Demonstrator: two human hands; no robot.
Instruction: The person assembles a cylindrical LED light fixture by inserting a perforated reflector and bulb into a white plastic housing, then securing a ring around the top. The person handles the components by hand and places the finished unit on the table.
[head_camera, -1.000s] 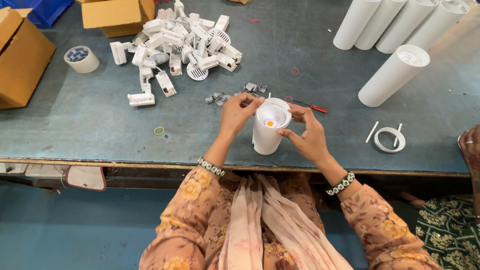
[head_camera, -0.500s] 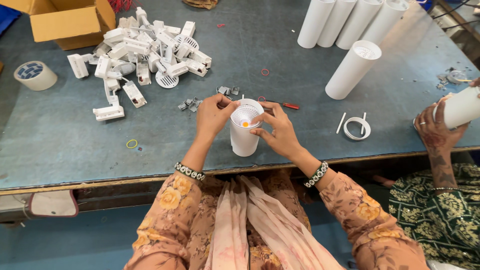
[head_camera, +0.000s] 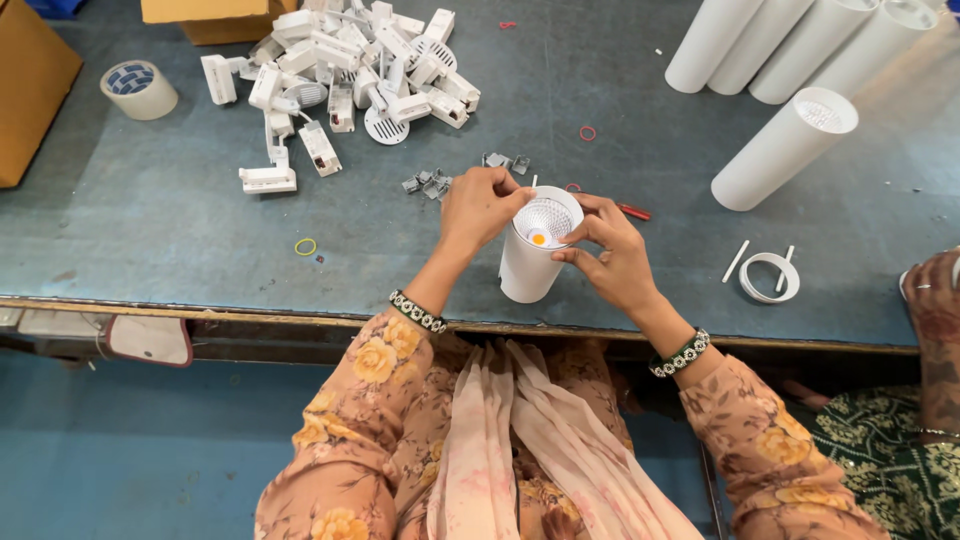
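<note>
A white cylindrical lamp housing (head_camera: 527, 268) stands upright on the blue-grey table (head_camera: 180, 240), near its front edge. Its open top shows a faceted reflector with an orange-yellow dot in the middle. My left hand (head_camera: 480, 205) grips the rim on the left side, fingertips at the top edge. My right hand (head_camera: 610, 250) pinches the rim on the right side. A few small grey clips (head_camera: 430, 183) lie just beyond my left hand, and a red-handled tool (head_camera: 634, 212) pokes out behind my right hand.
A heap of white plastic fittings (head_camera: 350, 70) lies at the back left, with a tape roll (head_camera: 138, 90) and cardboard boxes (head_camera: 30, 90) farther left. Several white tubes (head_camera: 785, 145) lie at the back right. A white ring (head_camera: 770, 277) lies right. Another person's hand (head_camera: 935, 300) is at the right edge.
The view has shifted slightly. Both my hands stay on the rim of the lamp housing, fingers adjusted around its top. The other person's hand has dropped lower at the right edge.
</note>
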